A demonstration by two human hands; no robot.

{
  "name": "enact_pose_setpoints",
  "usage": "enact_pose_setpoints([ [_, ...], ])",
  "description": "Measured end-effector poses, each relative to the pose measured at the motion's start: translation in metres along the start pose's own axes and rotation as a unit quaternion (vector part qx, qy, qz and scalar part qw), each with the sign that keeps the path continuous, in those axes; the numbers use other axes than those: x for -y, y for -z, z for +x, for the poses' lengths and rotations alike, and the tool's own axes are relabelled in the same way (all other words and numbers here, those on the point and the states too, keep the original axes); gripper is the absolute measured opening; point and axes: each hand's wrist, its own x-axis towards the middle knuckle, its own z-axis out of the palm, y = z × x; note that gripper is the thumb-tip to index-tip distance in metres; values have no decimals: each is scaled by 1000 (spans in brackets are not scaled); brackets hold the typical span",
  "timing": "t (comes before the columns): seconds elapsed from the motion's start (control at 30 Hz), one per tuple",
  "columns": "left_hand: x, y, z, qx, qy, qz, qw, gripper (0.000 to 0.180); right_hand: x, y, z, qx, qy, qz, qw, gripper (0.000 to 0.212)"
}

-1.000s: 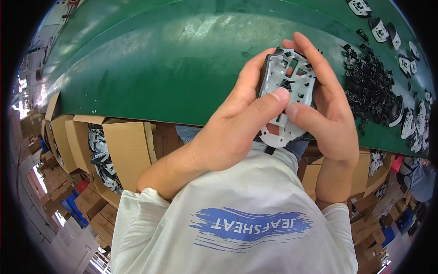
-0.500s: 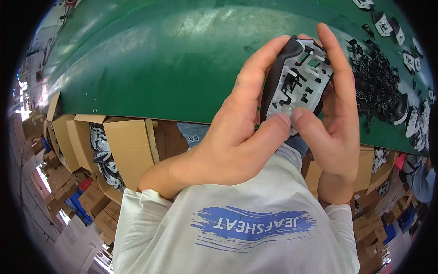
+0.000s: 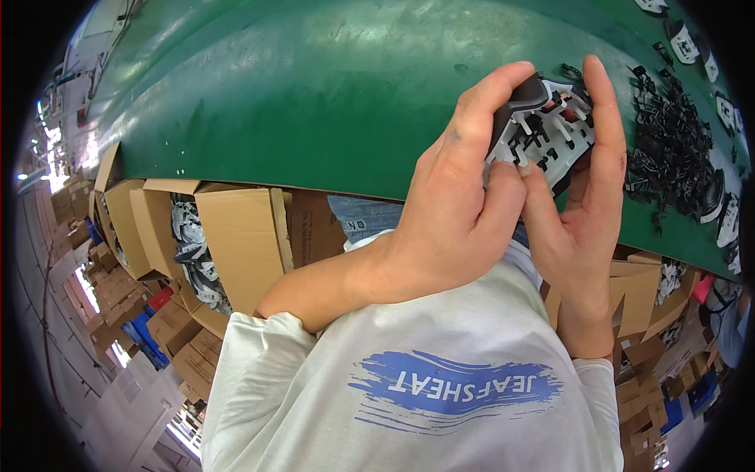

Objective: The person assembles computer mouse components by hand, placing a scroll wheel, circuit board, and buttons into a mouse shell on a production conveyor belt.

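Observation:
Both hands grip a game controller shell (image 3: 560, 145), black outside with a pale grey inside full of posts and small black parts. My left hand (image 3: 456, 197) wraps its left side, the fingers along the black outer face and the thumb bent over the near edge. On the other side my right hand (image 3: 586, 228) holds the shell, index finger stretched up along the edge and thumb pressed beside the left thumb. The shell is tilted, its inside facing me, above the green table (image 3: 338, 118). Part of its near end is hidden by the thumbs.
A heap of small black plastic parts (image 3: 672, 138) lies right of my hands. Black-and-white shells (image 3: 683, 43) line the table's far right. An open cardboard box (image 3: 240, 248) at the left holds grey and black parts (image 3: 193, 248); another box (image 3: 633, 295) stands at the right.
The shell has tipped, showing its inside at a steeper slant, and both hands have moved slightly right in view. My left thumb is more bent now, pressing at the near edge.

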Motion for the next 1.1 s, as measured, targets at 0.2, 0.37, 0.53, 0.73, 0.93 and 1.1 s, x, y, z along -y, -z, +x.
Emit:
enact_pose_setpoints([
  [0.2, 2, -13, 0, -21, 17, -16, 1000, 65, 2, 4, 5, -14, 37, 170, 985, 83],
  [0.37, 10, -7, 0, -50, 32, 16, 998, 58, -5, 6, 9, 24, 28, -69, 997, 80],
  [0.53, -6, 42, -7, -86, 267, -164, 946, 65, 10, -11, 16, 155, -117, 169, 966, 94],
  [0.73, -41, 164, -41, -251, 241, -93, 933, 55, -17, 27, 48, 39, -17, -110, 993, 51],
  [0.93, -47, 335, -166, -511, 230, 88, 824, 45, -51, 82, 72, 41, -221, -424, 877, 40],
  [1.1, -52, 398, -242, -512, 217, 366, 746, 49, -60, 86, 73, 43, 2, -315, 948, 25],
])
